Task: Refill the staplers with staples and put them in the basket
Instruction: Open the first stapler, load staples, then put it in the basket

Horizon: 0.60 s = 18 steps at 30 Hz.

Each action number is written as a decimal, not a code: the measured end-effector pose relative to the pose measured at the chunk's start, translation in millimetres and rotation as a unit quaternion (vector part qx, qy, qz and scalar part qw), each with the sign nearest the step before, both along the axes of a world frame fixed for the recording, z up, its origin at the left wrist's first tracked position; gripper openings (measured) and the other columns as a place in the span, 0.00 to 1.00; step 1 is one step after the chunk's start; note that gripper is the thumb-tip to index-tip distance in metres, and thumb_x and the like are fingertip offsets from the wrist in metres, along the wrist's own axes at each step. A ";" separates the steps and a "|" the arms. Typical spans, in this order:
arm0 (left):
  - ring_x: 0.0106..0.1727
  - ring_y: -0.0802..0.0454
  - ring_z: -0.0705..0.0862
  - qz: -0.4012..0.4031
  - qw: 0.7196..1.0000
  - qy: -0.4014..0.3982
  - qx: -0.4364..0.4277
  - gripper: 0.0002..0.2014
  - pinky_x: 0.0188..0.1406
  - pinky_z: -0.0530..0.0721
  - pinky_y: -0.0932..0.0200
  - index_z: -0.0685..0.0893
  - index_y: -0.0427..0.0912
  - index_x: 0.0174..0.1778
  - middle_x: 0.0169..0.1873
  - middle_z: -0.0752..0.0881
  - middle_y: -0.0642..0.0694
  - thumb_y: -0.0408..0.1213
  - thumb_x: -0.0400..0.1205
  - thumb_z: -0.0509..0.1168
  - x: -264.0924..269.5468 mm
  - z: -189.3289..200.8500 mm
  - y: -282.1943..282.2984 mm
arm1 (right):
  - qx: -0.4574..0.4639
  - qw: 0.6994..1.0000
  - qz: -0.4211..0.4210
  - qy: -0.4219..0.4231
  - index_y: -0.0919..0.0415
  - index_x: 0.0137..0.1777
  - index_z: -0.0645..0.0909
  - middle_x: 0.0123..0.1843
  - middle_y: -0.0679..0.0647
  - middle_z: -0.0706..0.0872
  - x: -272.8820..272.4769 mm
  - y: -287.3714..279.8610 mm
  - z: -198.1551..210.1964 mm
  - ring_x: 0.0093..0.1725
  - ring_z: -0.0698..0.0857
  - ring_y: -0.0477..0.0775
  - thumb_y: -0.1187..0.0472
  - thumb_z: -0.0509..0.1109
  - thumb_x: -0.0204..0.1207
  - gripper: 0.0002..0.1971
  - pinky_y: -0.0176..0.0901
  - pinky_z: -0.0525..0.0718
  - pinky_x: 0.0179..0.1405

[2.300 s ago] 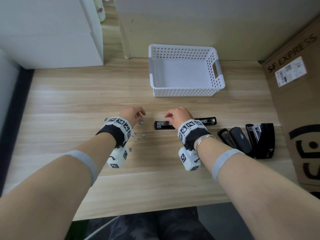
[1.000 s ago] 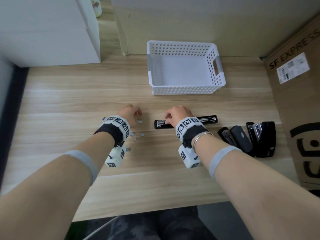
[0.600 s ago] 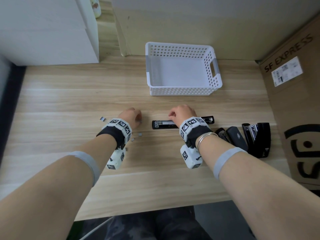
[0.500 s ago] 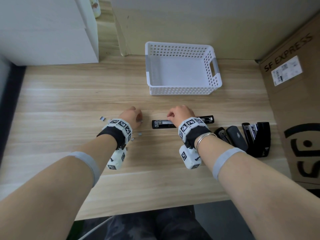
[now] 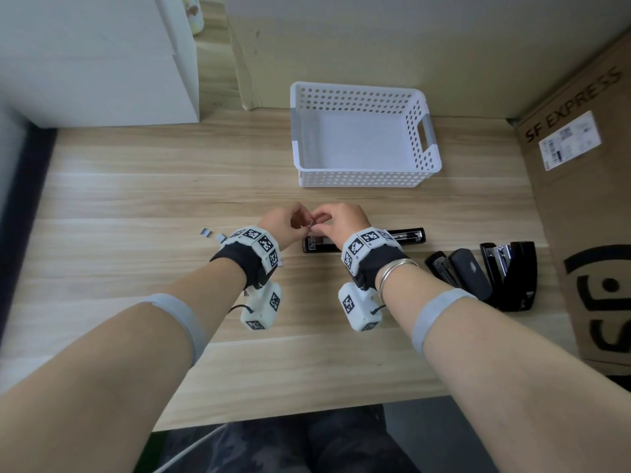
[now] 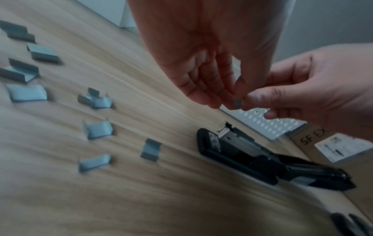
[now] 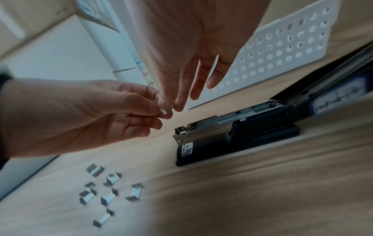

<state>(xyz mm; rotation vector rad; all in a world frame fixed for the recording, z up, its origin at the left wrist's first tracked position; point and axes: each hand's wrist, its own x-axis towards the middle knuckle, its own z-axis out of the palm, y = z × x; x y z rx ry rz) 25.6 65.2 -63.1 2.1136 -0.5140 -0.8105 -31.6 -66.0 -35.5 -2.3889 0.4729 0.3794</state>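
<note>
Both hands meet in one grip above the worktop [image 5: 136, 206]: left hand [image 5: 285, 221] and right hand [image 5: 341, 220] each pinch the same small staple strip [image 5: 310, 224], thumb and fingertips clamped on it. Which hand carries the load, cannot tell.

Just below the grip, toward its right: open stapler [image 5: 406, 235] lying flat, magazine channel exposed. Left of the grip and nearer the person: loose staple pieces [image 7: 109, 190] scattered on the wood. Beyond the grip: white basket [image 5: 362, 180], nothing inside. Well right: three more black staplers [image 5: 478, 276].

Step, as judged: loading the first stapler. Next move calls for aligning the strip legs-down, seating it in the channel, then closing the stapler.
</note>
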 end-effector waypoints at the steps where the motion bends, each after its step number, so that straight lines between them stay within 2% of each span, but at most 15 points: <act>1: 0.41 0.48 0.84 0.008 1.000 0.019 -0.014 0.08 0.50 0.82 0.57 0.78 0.46 0.38 0.36 0.85 0.47 0.28 0.76 0.67 0.9 -0.1 -0.7 | 0.003 1.000 -0.015 -0.008 0.54 0.55 0.88 0.52 0.50 0.92 -0.2 -0.3 0.2 0.47 0.85 0.44 0.60 0.75 0.73 0.10 0.33 0.81 0.50; 2: 0.39 0.50 0.83 0.017 0.999 0.038 -0.023 0.11 0.51 0.82 0.57 0.77 0.48 0.35 0.33 0.85 0.49 0.27 0.76 0.67 1.1 0.2 -0.7 | 0.001 1.000 -0.023 -0.014 0.54 0.54 0.88 0.51 0.50 0.92 -0.6 -0.4 0.3 0.47 0.86 0.44 0.60 0.75 0.73 0.10 0.32 0.80 0.48; 4: 0.41 0.49 0.85 0.031 0.997 0.069 -0.036 0.15 0.56 0.82 0.53 0.76 0.51 0.31 0.31 0.84 0.53 0.27 0.76 0.68 1.9 -0.2 -1.0 | -0.006 0.999 -0.028 -0.023 0.54 0.54 0.87 0.51 0.50 0.92 -1.1 -0.2 1.0 0.51 0.88 0.47 0.59 0.76 0.72 0.10 0.34 0.82 0.51; 7: 0.44 0.45 0.86 0.043 0.994 0.096 -0.044 0.15 0.57 0.83 0.52 0.77 0.50 0.31 0.31 0.85 0.50 0.25 0.76 0.69 1.1 -3.2 -1.5 | -0.001 0.999 -0.028 -0.018 0.57 0.52 0.87 0.50 0.52 0.92 -1.6 -0.2 -0.1 0.52 0.89 0.49 0.61 0.77 0.71 0.10 0.43 0.85 0.57; 9: 0.40 0.46 0.87 0.048 0.993 0.101 -0.046 0.15 0.55 0.84 0.52 0.78 0.49 0.30 0.30 0.85 0.49 0.24 0.75 0.69 1.0 -6.5 -1.7 | 0.001 1.000 -0.023 -0.009 0.57 0.50 0.88 0.48 0.52 0.93 -2.3 -1.0 -1.6 0.50 0.90 0.50 0.62 0.78 0.69 0.09 0.45 0.86 0.58; 12: 0.27 0.62 0.86 0.053 0.993 0.092 -0.043 0.15 0.43 0.85 0.61 0.77 0.47 0.29 0.29 0.84 0.49 0.24 0.76 0.68 0.5 -8.6 -2.8 | -0.005 1.000 -0.012 -0.009 0.58 0.50 0.89 0.47 0.53 0.93 -3.9 -2.4 -4.0 0.49 0.90 0.50 0.64 0.77 0.71 0.09 0.44 0.87 0.57; 13: 0.26 0.63 0.85 0.051 0.996 0.070 -0.029 0.14 0.41 0.85 0.62 0.77 0.47 0.30 0.29 0.84 0.49 0.25 0.76 0.69 0.1 -9.6 -3.2 | -0.013 1.000 -0.004 -0.009 0.58 0.51 0.89 0.48 0.54 0.92 -4.8 -2.7 -4.3 0.49 0.90 0.51 0.64 0.75 0.72 0.09 0.44 0.87 0.58; 16: 0.38 0.52 0.83 0.017 0.999 -0.002 0.033 0.05 0.48 0.82 0.58 0.82 0.43 0.41 0.41 0.87 0.45 0.31 0.74 0.72 -2.9 -8.6 -2.0 | -0.064 0.996 0.064 0.009 0.56 0.54 0.89 0.52 0.53 0.91 -8.3 -3.5 -5.7 0.52 0.89 0.54 0.65 0.70 0.75 0.11 0.45 0.85 0.59; 18: 0.43 0.50 0.83 -0.020 0.997 -0.009 0.071 0.11 0.49 0.79 0.61 0.84 0.39 0.51 0.51 0.88 0.42 0.32 0.73 0.73 -5.2 -10.0 -1.4 | -0.084 0.991 0.097 0.025 0.54 0.55 0.89 0.53 0.53 0.91 -10.8 -3.6 -6.5 0.53 0.87 0.55 0.64 0.68 0.75 0.12 0.44 0.84 0.58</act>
